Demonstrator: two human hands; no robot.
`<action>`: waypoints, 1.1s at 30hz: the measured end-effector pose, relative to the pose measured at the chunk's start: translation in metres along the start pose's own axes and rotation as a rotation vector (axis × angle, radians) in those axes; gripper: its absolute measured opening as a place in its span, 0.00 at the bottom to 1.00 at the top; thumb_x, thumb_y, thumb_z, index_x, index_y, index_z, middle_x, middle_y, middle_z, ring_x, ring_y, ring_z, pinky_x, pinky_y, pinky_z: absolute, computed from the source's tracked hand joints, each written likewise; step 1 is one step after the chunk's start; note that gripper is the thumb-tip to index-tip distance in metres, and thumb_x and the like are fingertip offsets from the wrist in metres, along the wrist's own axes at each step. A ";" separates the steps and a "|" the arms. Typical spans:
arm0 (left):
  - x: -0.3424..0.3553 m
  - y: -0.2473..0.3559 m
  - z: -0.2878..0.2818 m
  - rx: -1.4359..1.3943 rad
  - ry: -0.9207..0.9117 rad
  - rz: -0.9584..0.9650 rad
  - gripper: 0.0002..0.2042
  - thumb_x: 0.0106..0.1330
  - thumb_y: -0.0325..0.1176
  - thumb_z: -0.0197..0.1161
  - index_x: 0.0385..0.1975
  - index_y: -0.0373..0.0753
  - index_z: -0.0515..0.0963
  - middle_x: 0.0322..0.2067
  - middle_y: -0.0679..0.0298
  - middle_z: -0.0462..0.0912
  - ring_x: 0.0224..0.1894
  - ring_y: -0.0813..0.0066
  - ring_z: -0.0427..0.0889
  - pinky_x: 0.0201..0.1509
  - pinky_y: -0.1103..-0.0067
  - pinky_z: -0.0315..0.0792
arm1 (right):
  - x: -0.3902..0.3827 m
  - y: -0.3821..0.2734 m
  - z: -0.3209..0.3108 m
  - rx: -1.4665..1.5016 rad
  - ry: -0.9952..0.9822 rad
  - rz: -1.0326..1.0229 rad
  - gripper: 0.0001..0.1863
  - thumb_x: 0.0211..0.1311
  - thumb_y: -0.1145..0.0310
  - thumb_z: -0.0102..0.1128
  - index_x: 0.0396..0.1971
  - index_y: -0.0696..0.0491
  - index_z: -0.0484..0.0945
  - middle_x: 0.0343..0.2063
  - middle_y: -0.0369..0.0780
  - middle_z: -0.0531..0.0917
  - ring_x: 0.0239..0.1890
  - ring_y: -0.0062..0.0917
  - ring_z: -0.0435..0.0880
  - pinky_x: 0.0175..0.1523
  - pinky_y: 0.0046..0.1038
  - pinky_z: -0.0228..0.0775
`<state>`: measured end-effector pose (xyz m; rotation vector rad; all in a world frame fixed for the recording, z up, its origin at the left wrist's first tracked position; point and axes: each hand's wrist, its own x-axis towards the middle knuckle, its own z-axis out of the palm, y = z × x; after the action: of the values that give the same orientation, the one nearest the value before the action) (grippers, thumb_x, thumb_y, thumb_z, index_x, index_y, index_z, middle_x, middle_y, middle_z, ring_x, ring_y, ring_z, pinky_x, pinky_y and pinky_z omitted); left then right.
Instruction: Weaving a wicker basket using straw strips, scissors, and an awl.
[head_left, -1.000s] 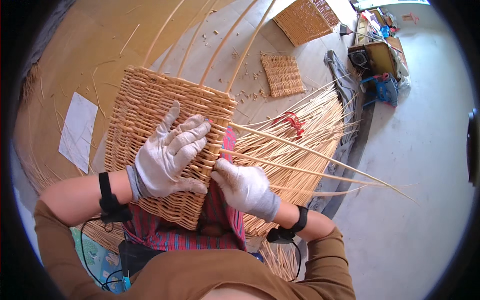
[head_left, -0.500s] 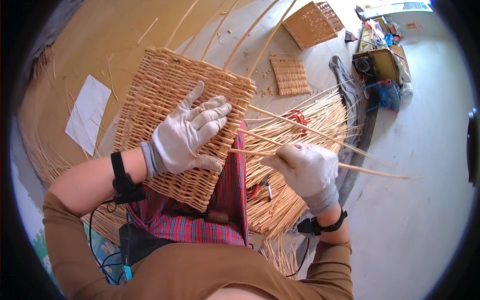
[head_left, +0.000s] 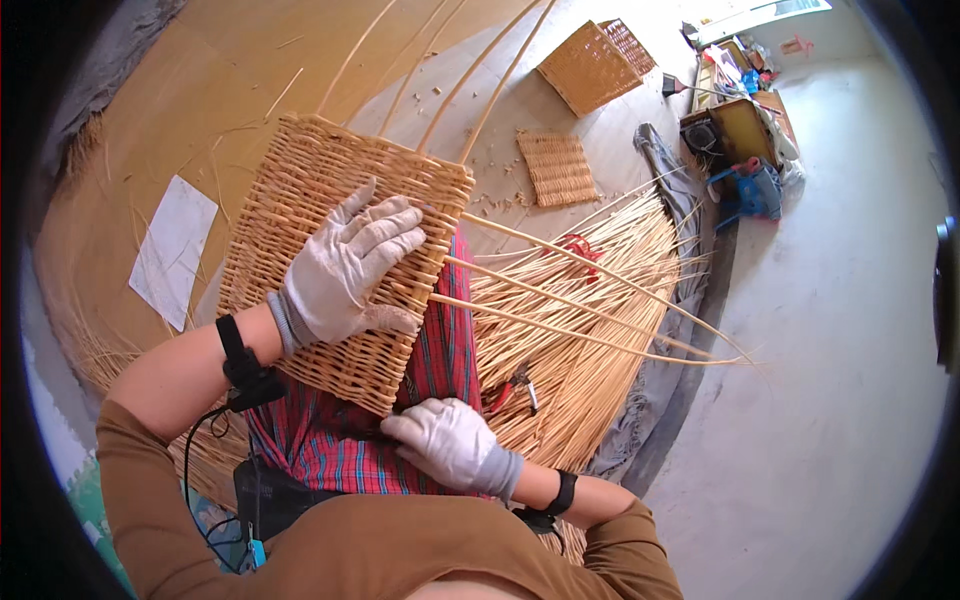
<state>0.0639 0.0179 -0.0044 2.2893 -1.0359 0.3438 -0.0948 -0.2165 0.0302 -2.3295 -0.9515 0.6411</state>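
Note:
My left hand (head_left: 345, 265) in a white glove lies spread over a woven wicker panel (head_left: 275, 215) on my lap, with long rods standing out from its top and right side. Low on my lap, below the panel's bottom corner, my gloved right hand (head_left: 435, 440) has curled fingers over a dark patch; what is in them is hidden. Red plaid cloth (head_left: 370, 460) covers my lap. A big heap of pale rods (head_left: 590, 360) lies to the right, with red-handled pliers (head_left: 510, 390) and a red tangle (head_left: 580, 250) on it.
A woven box (head_left: 590, 65) and a smaller panel (head_left: 555, 165) lie ahead among offcuts. A white sheet (head_left: 170, 250) is at left, grey cloth (head_left: 670, 170) beside the heap. Farther right are a cluttered cabinet (head_left: 740, 130) and a blue stool (head_left: 750, 190).
My right hand has left the side rods, where it gripped a moment ago, and moved down to my lap. My left hand stays on the panel, which has shifted slightly in view.

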 end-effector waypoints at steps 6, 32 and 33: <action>-0.011 0.002 -0.009 0.043 -0.143 0.002 0.56 0.55 0.77 0.66 0.76 0.38 0.65 0.76 0.52 0.65 0.81 0.50 0.58 0.87 0.48 0.40 | -0.034 0.018 -0.012 0.040 -0.101 0.110 0.12 0.65 0.68 0.65 0.47 0.51 0.79 0.44 0.44 0.82 0.46 0.42 0.85 0.50 0.42 0.79; -0.013 0.005 -0.013 0.048 -0.190 -0.009 0.63 0.49 0.83 0.64 0.78 0.38 0.62 0.77 0.52 0.65 0.80 0.47 0.59 0.87 0.50 0.36 | -0.047 0.038 -0.067 0.521 0.182 0.313 0.24 0.68 0.73 0.66 0.63 0.49 0.84 0.44 0.47 0.91 0.42 0.32 0.92 0.51 0.30 0.83; -0.013 0.005 -0.013 0.050 -0.183 -0.008 0.63 0.49 0.83 0.64 0.78 0.38 0.63 0.76 0.52 0.65 0.80 0.47 0.60 0.87 0.50 0.36 | -0.048 0.040 -0.065 0.523 0.181 0.314 0.24 0.68 0.73 0.66 0.63 0.49 0.84 0.44 0.47 0.91 0.42 0.32 0.92 0.51 0.30 0.83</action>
<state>0.0521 0.0310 0.0025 2.4044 -1.1185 0.1602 -0.0666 -0.2954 0.0637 -2.0247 -0.2862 0.6885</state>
